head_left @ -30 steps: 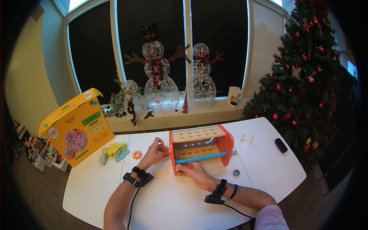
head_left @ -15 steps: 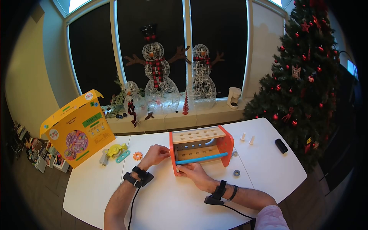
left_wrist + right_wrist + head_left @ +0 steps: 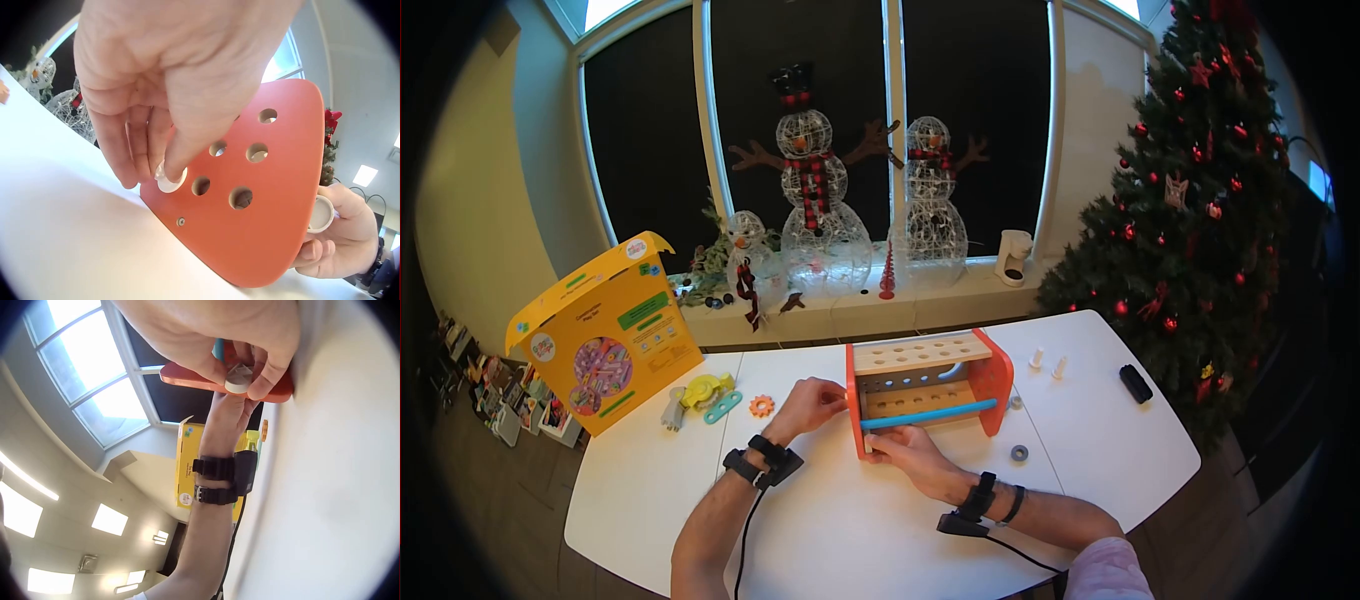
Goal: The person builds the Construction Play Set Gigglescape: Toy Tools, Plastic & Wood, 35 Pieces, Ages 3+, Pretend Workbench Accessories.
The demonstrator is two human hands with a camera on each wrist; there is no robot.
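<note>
A toy wooden workbench (image 3: 920, 352) with red side panels and a blue bar (image 3: 930, 414) across its front stands on the white table. My left hand (image 3: 805, 405) is at the outer face of its left side panel (image 3: 262, 237), which has several round holes. There, thumb and fingers pinch a white round-headed piece (image 3: 173, 182) low on the panel. My right hand (image 3: 915, 460) is by the front edge of the same panel. Between its thumb and fingers it holds another white round-ended piece (image 3: 239, 381), whose flat end also shows in the left wrist view.
Right of the workbench are two white screw-like pegs (image 3: 1059, 367), a grey ring (image 3: 1020, 453) and a black object (image 3: 1135, 383). To the left lie an orange gear (image 3: 761, 405), a teal strip (image 3: 722, 407) and yellow and grey toy parts (image 3: 705, 390), before an upright yellow box (image 3: 615, 335).
The left hand's raised fingers have come down and together at the side panel. The right hand stays at the panel's front edge, and the workbench stands where it was.
</note>
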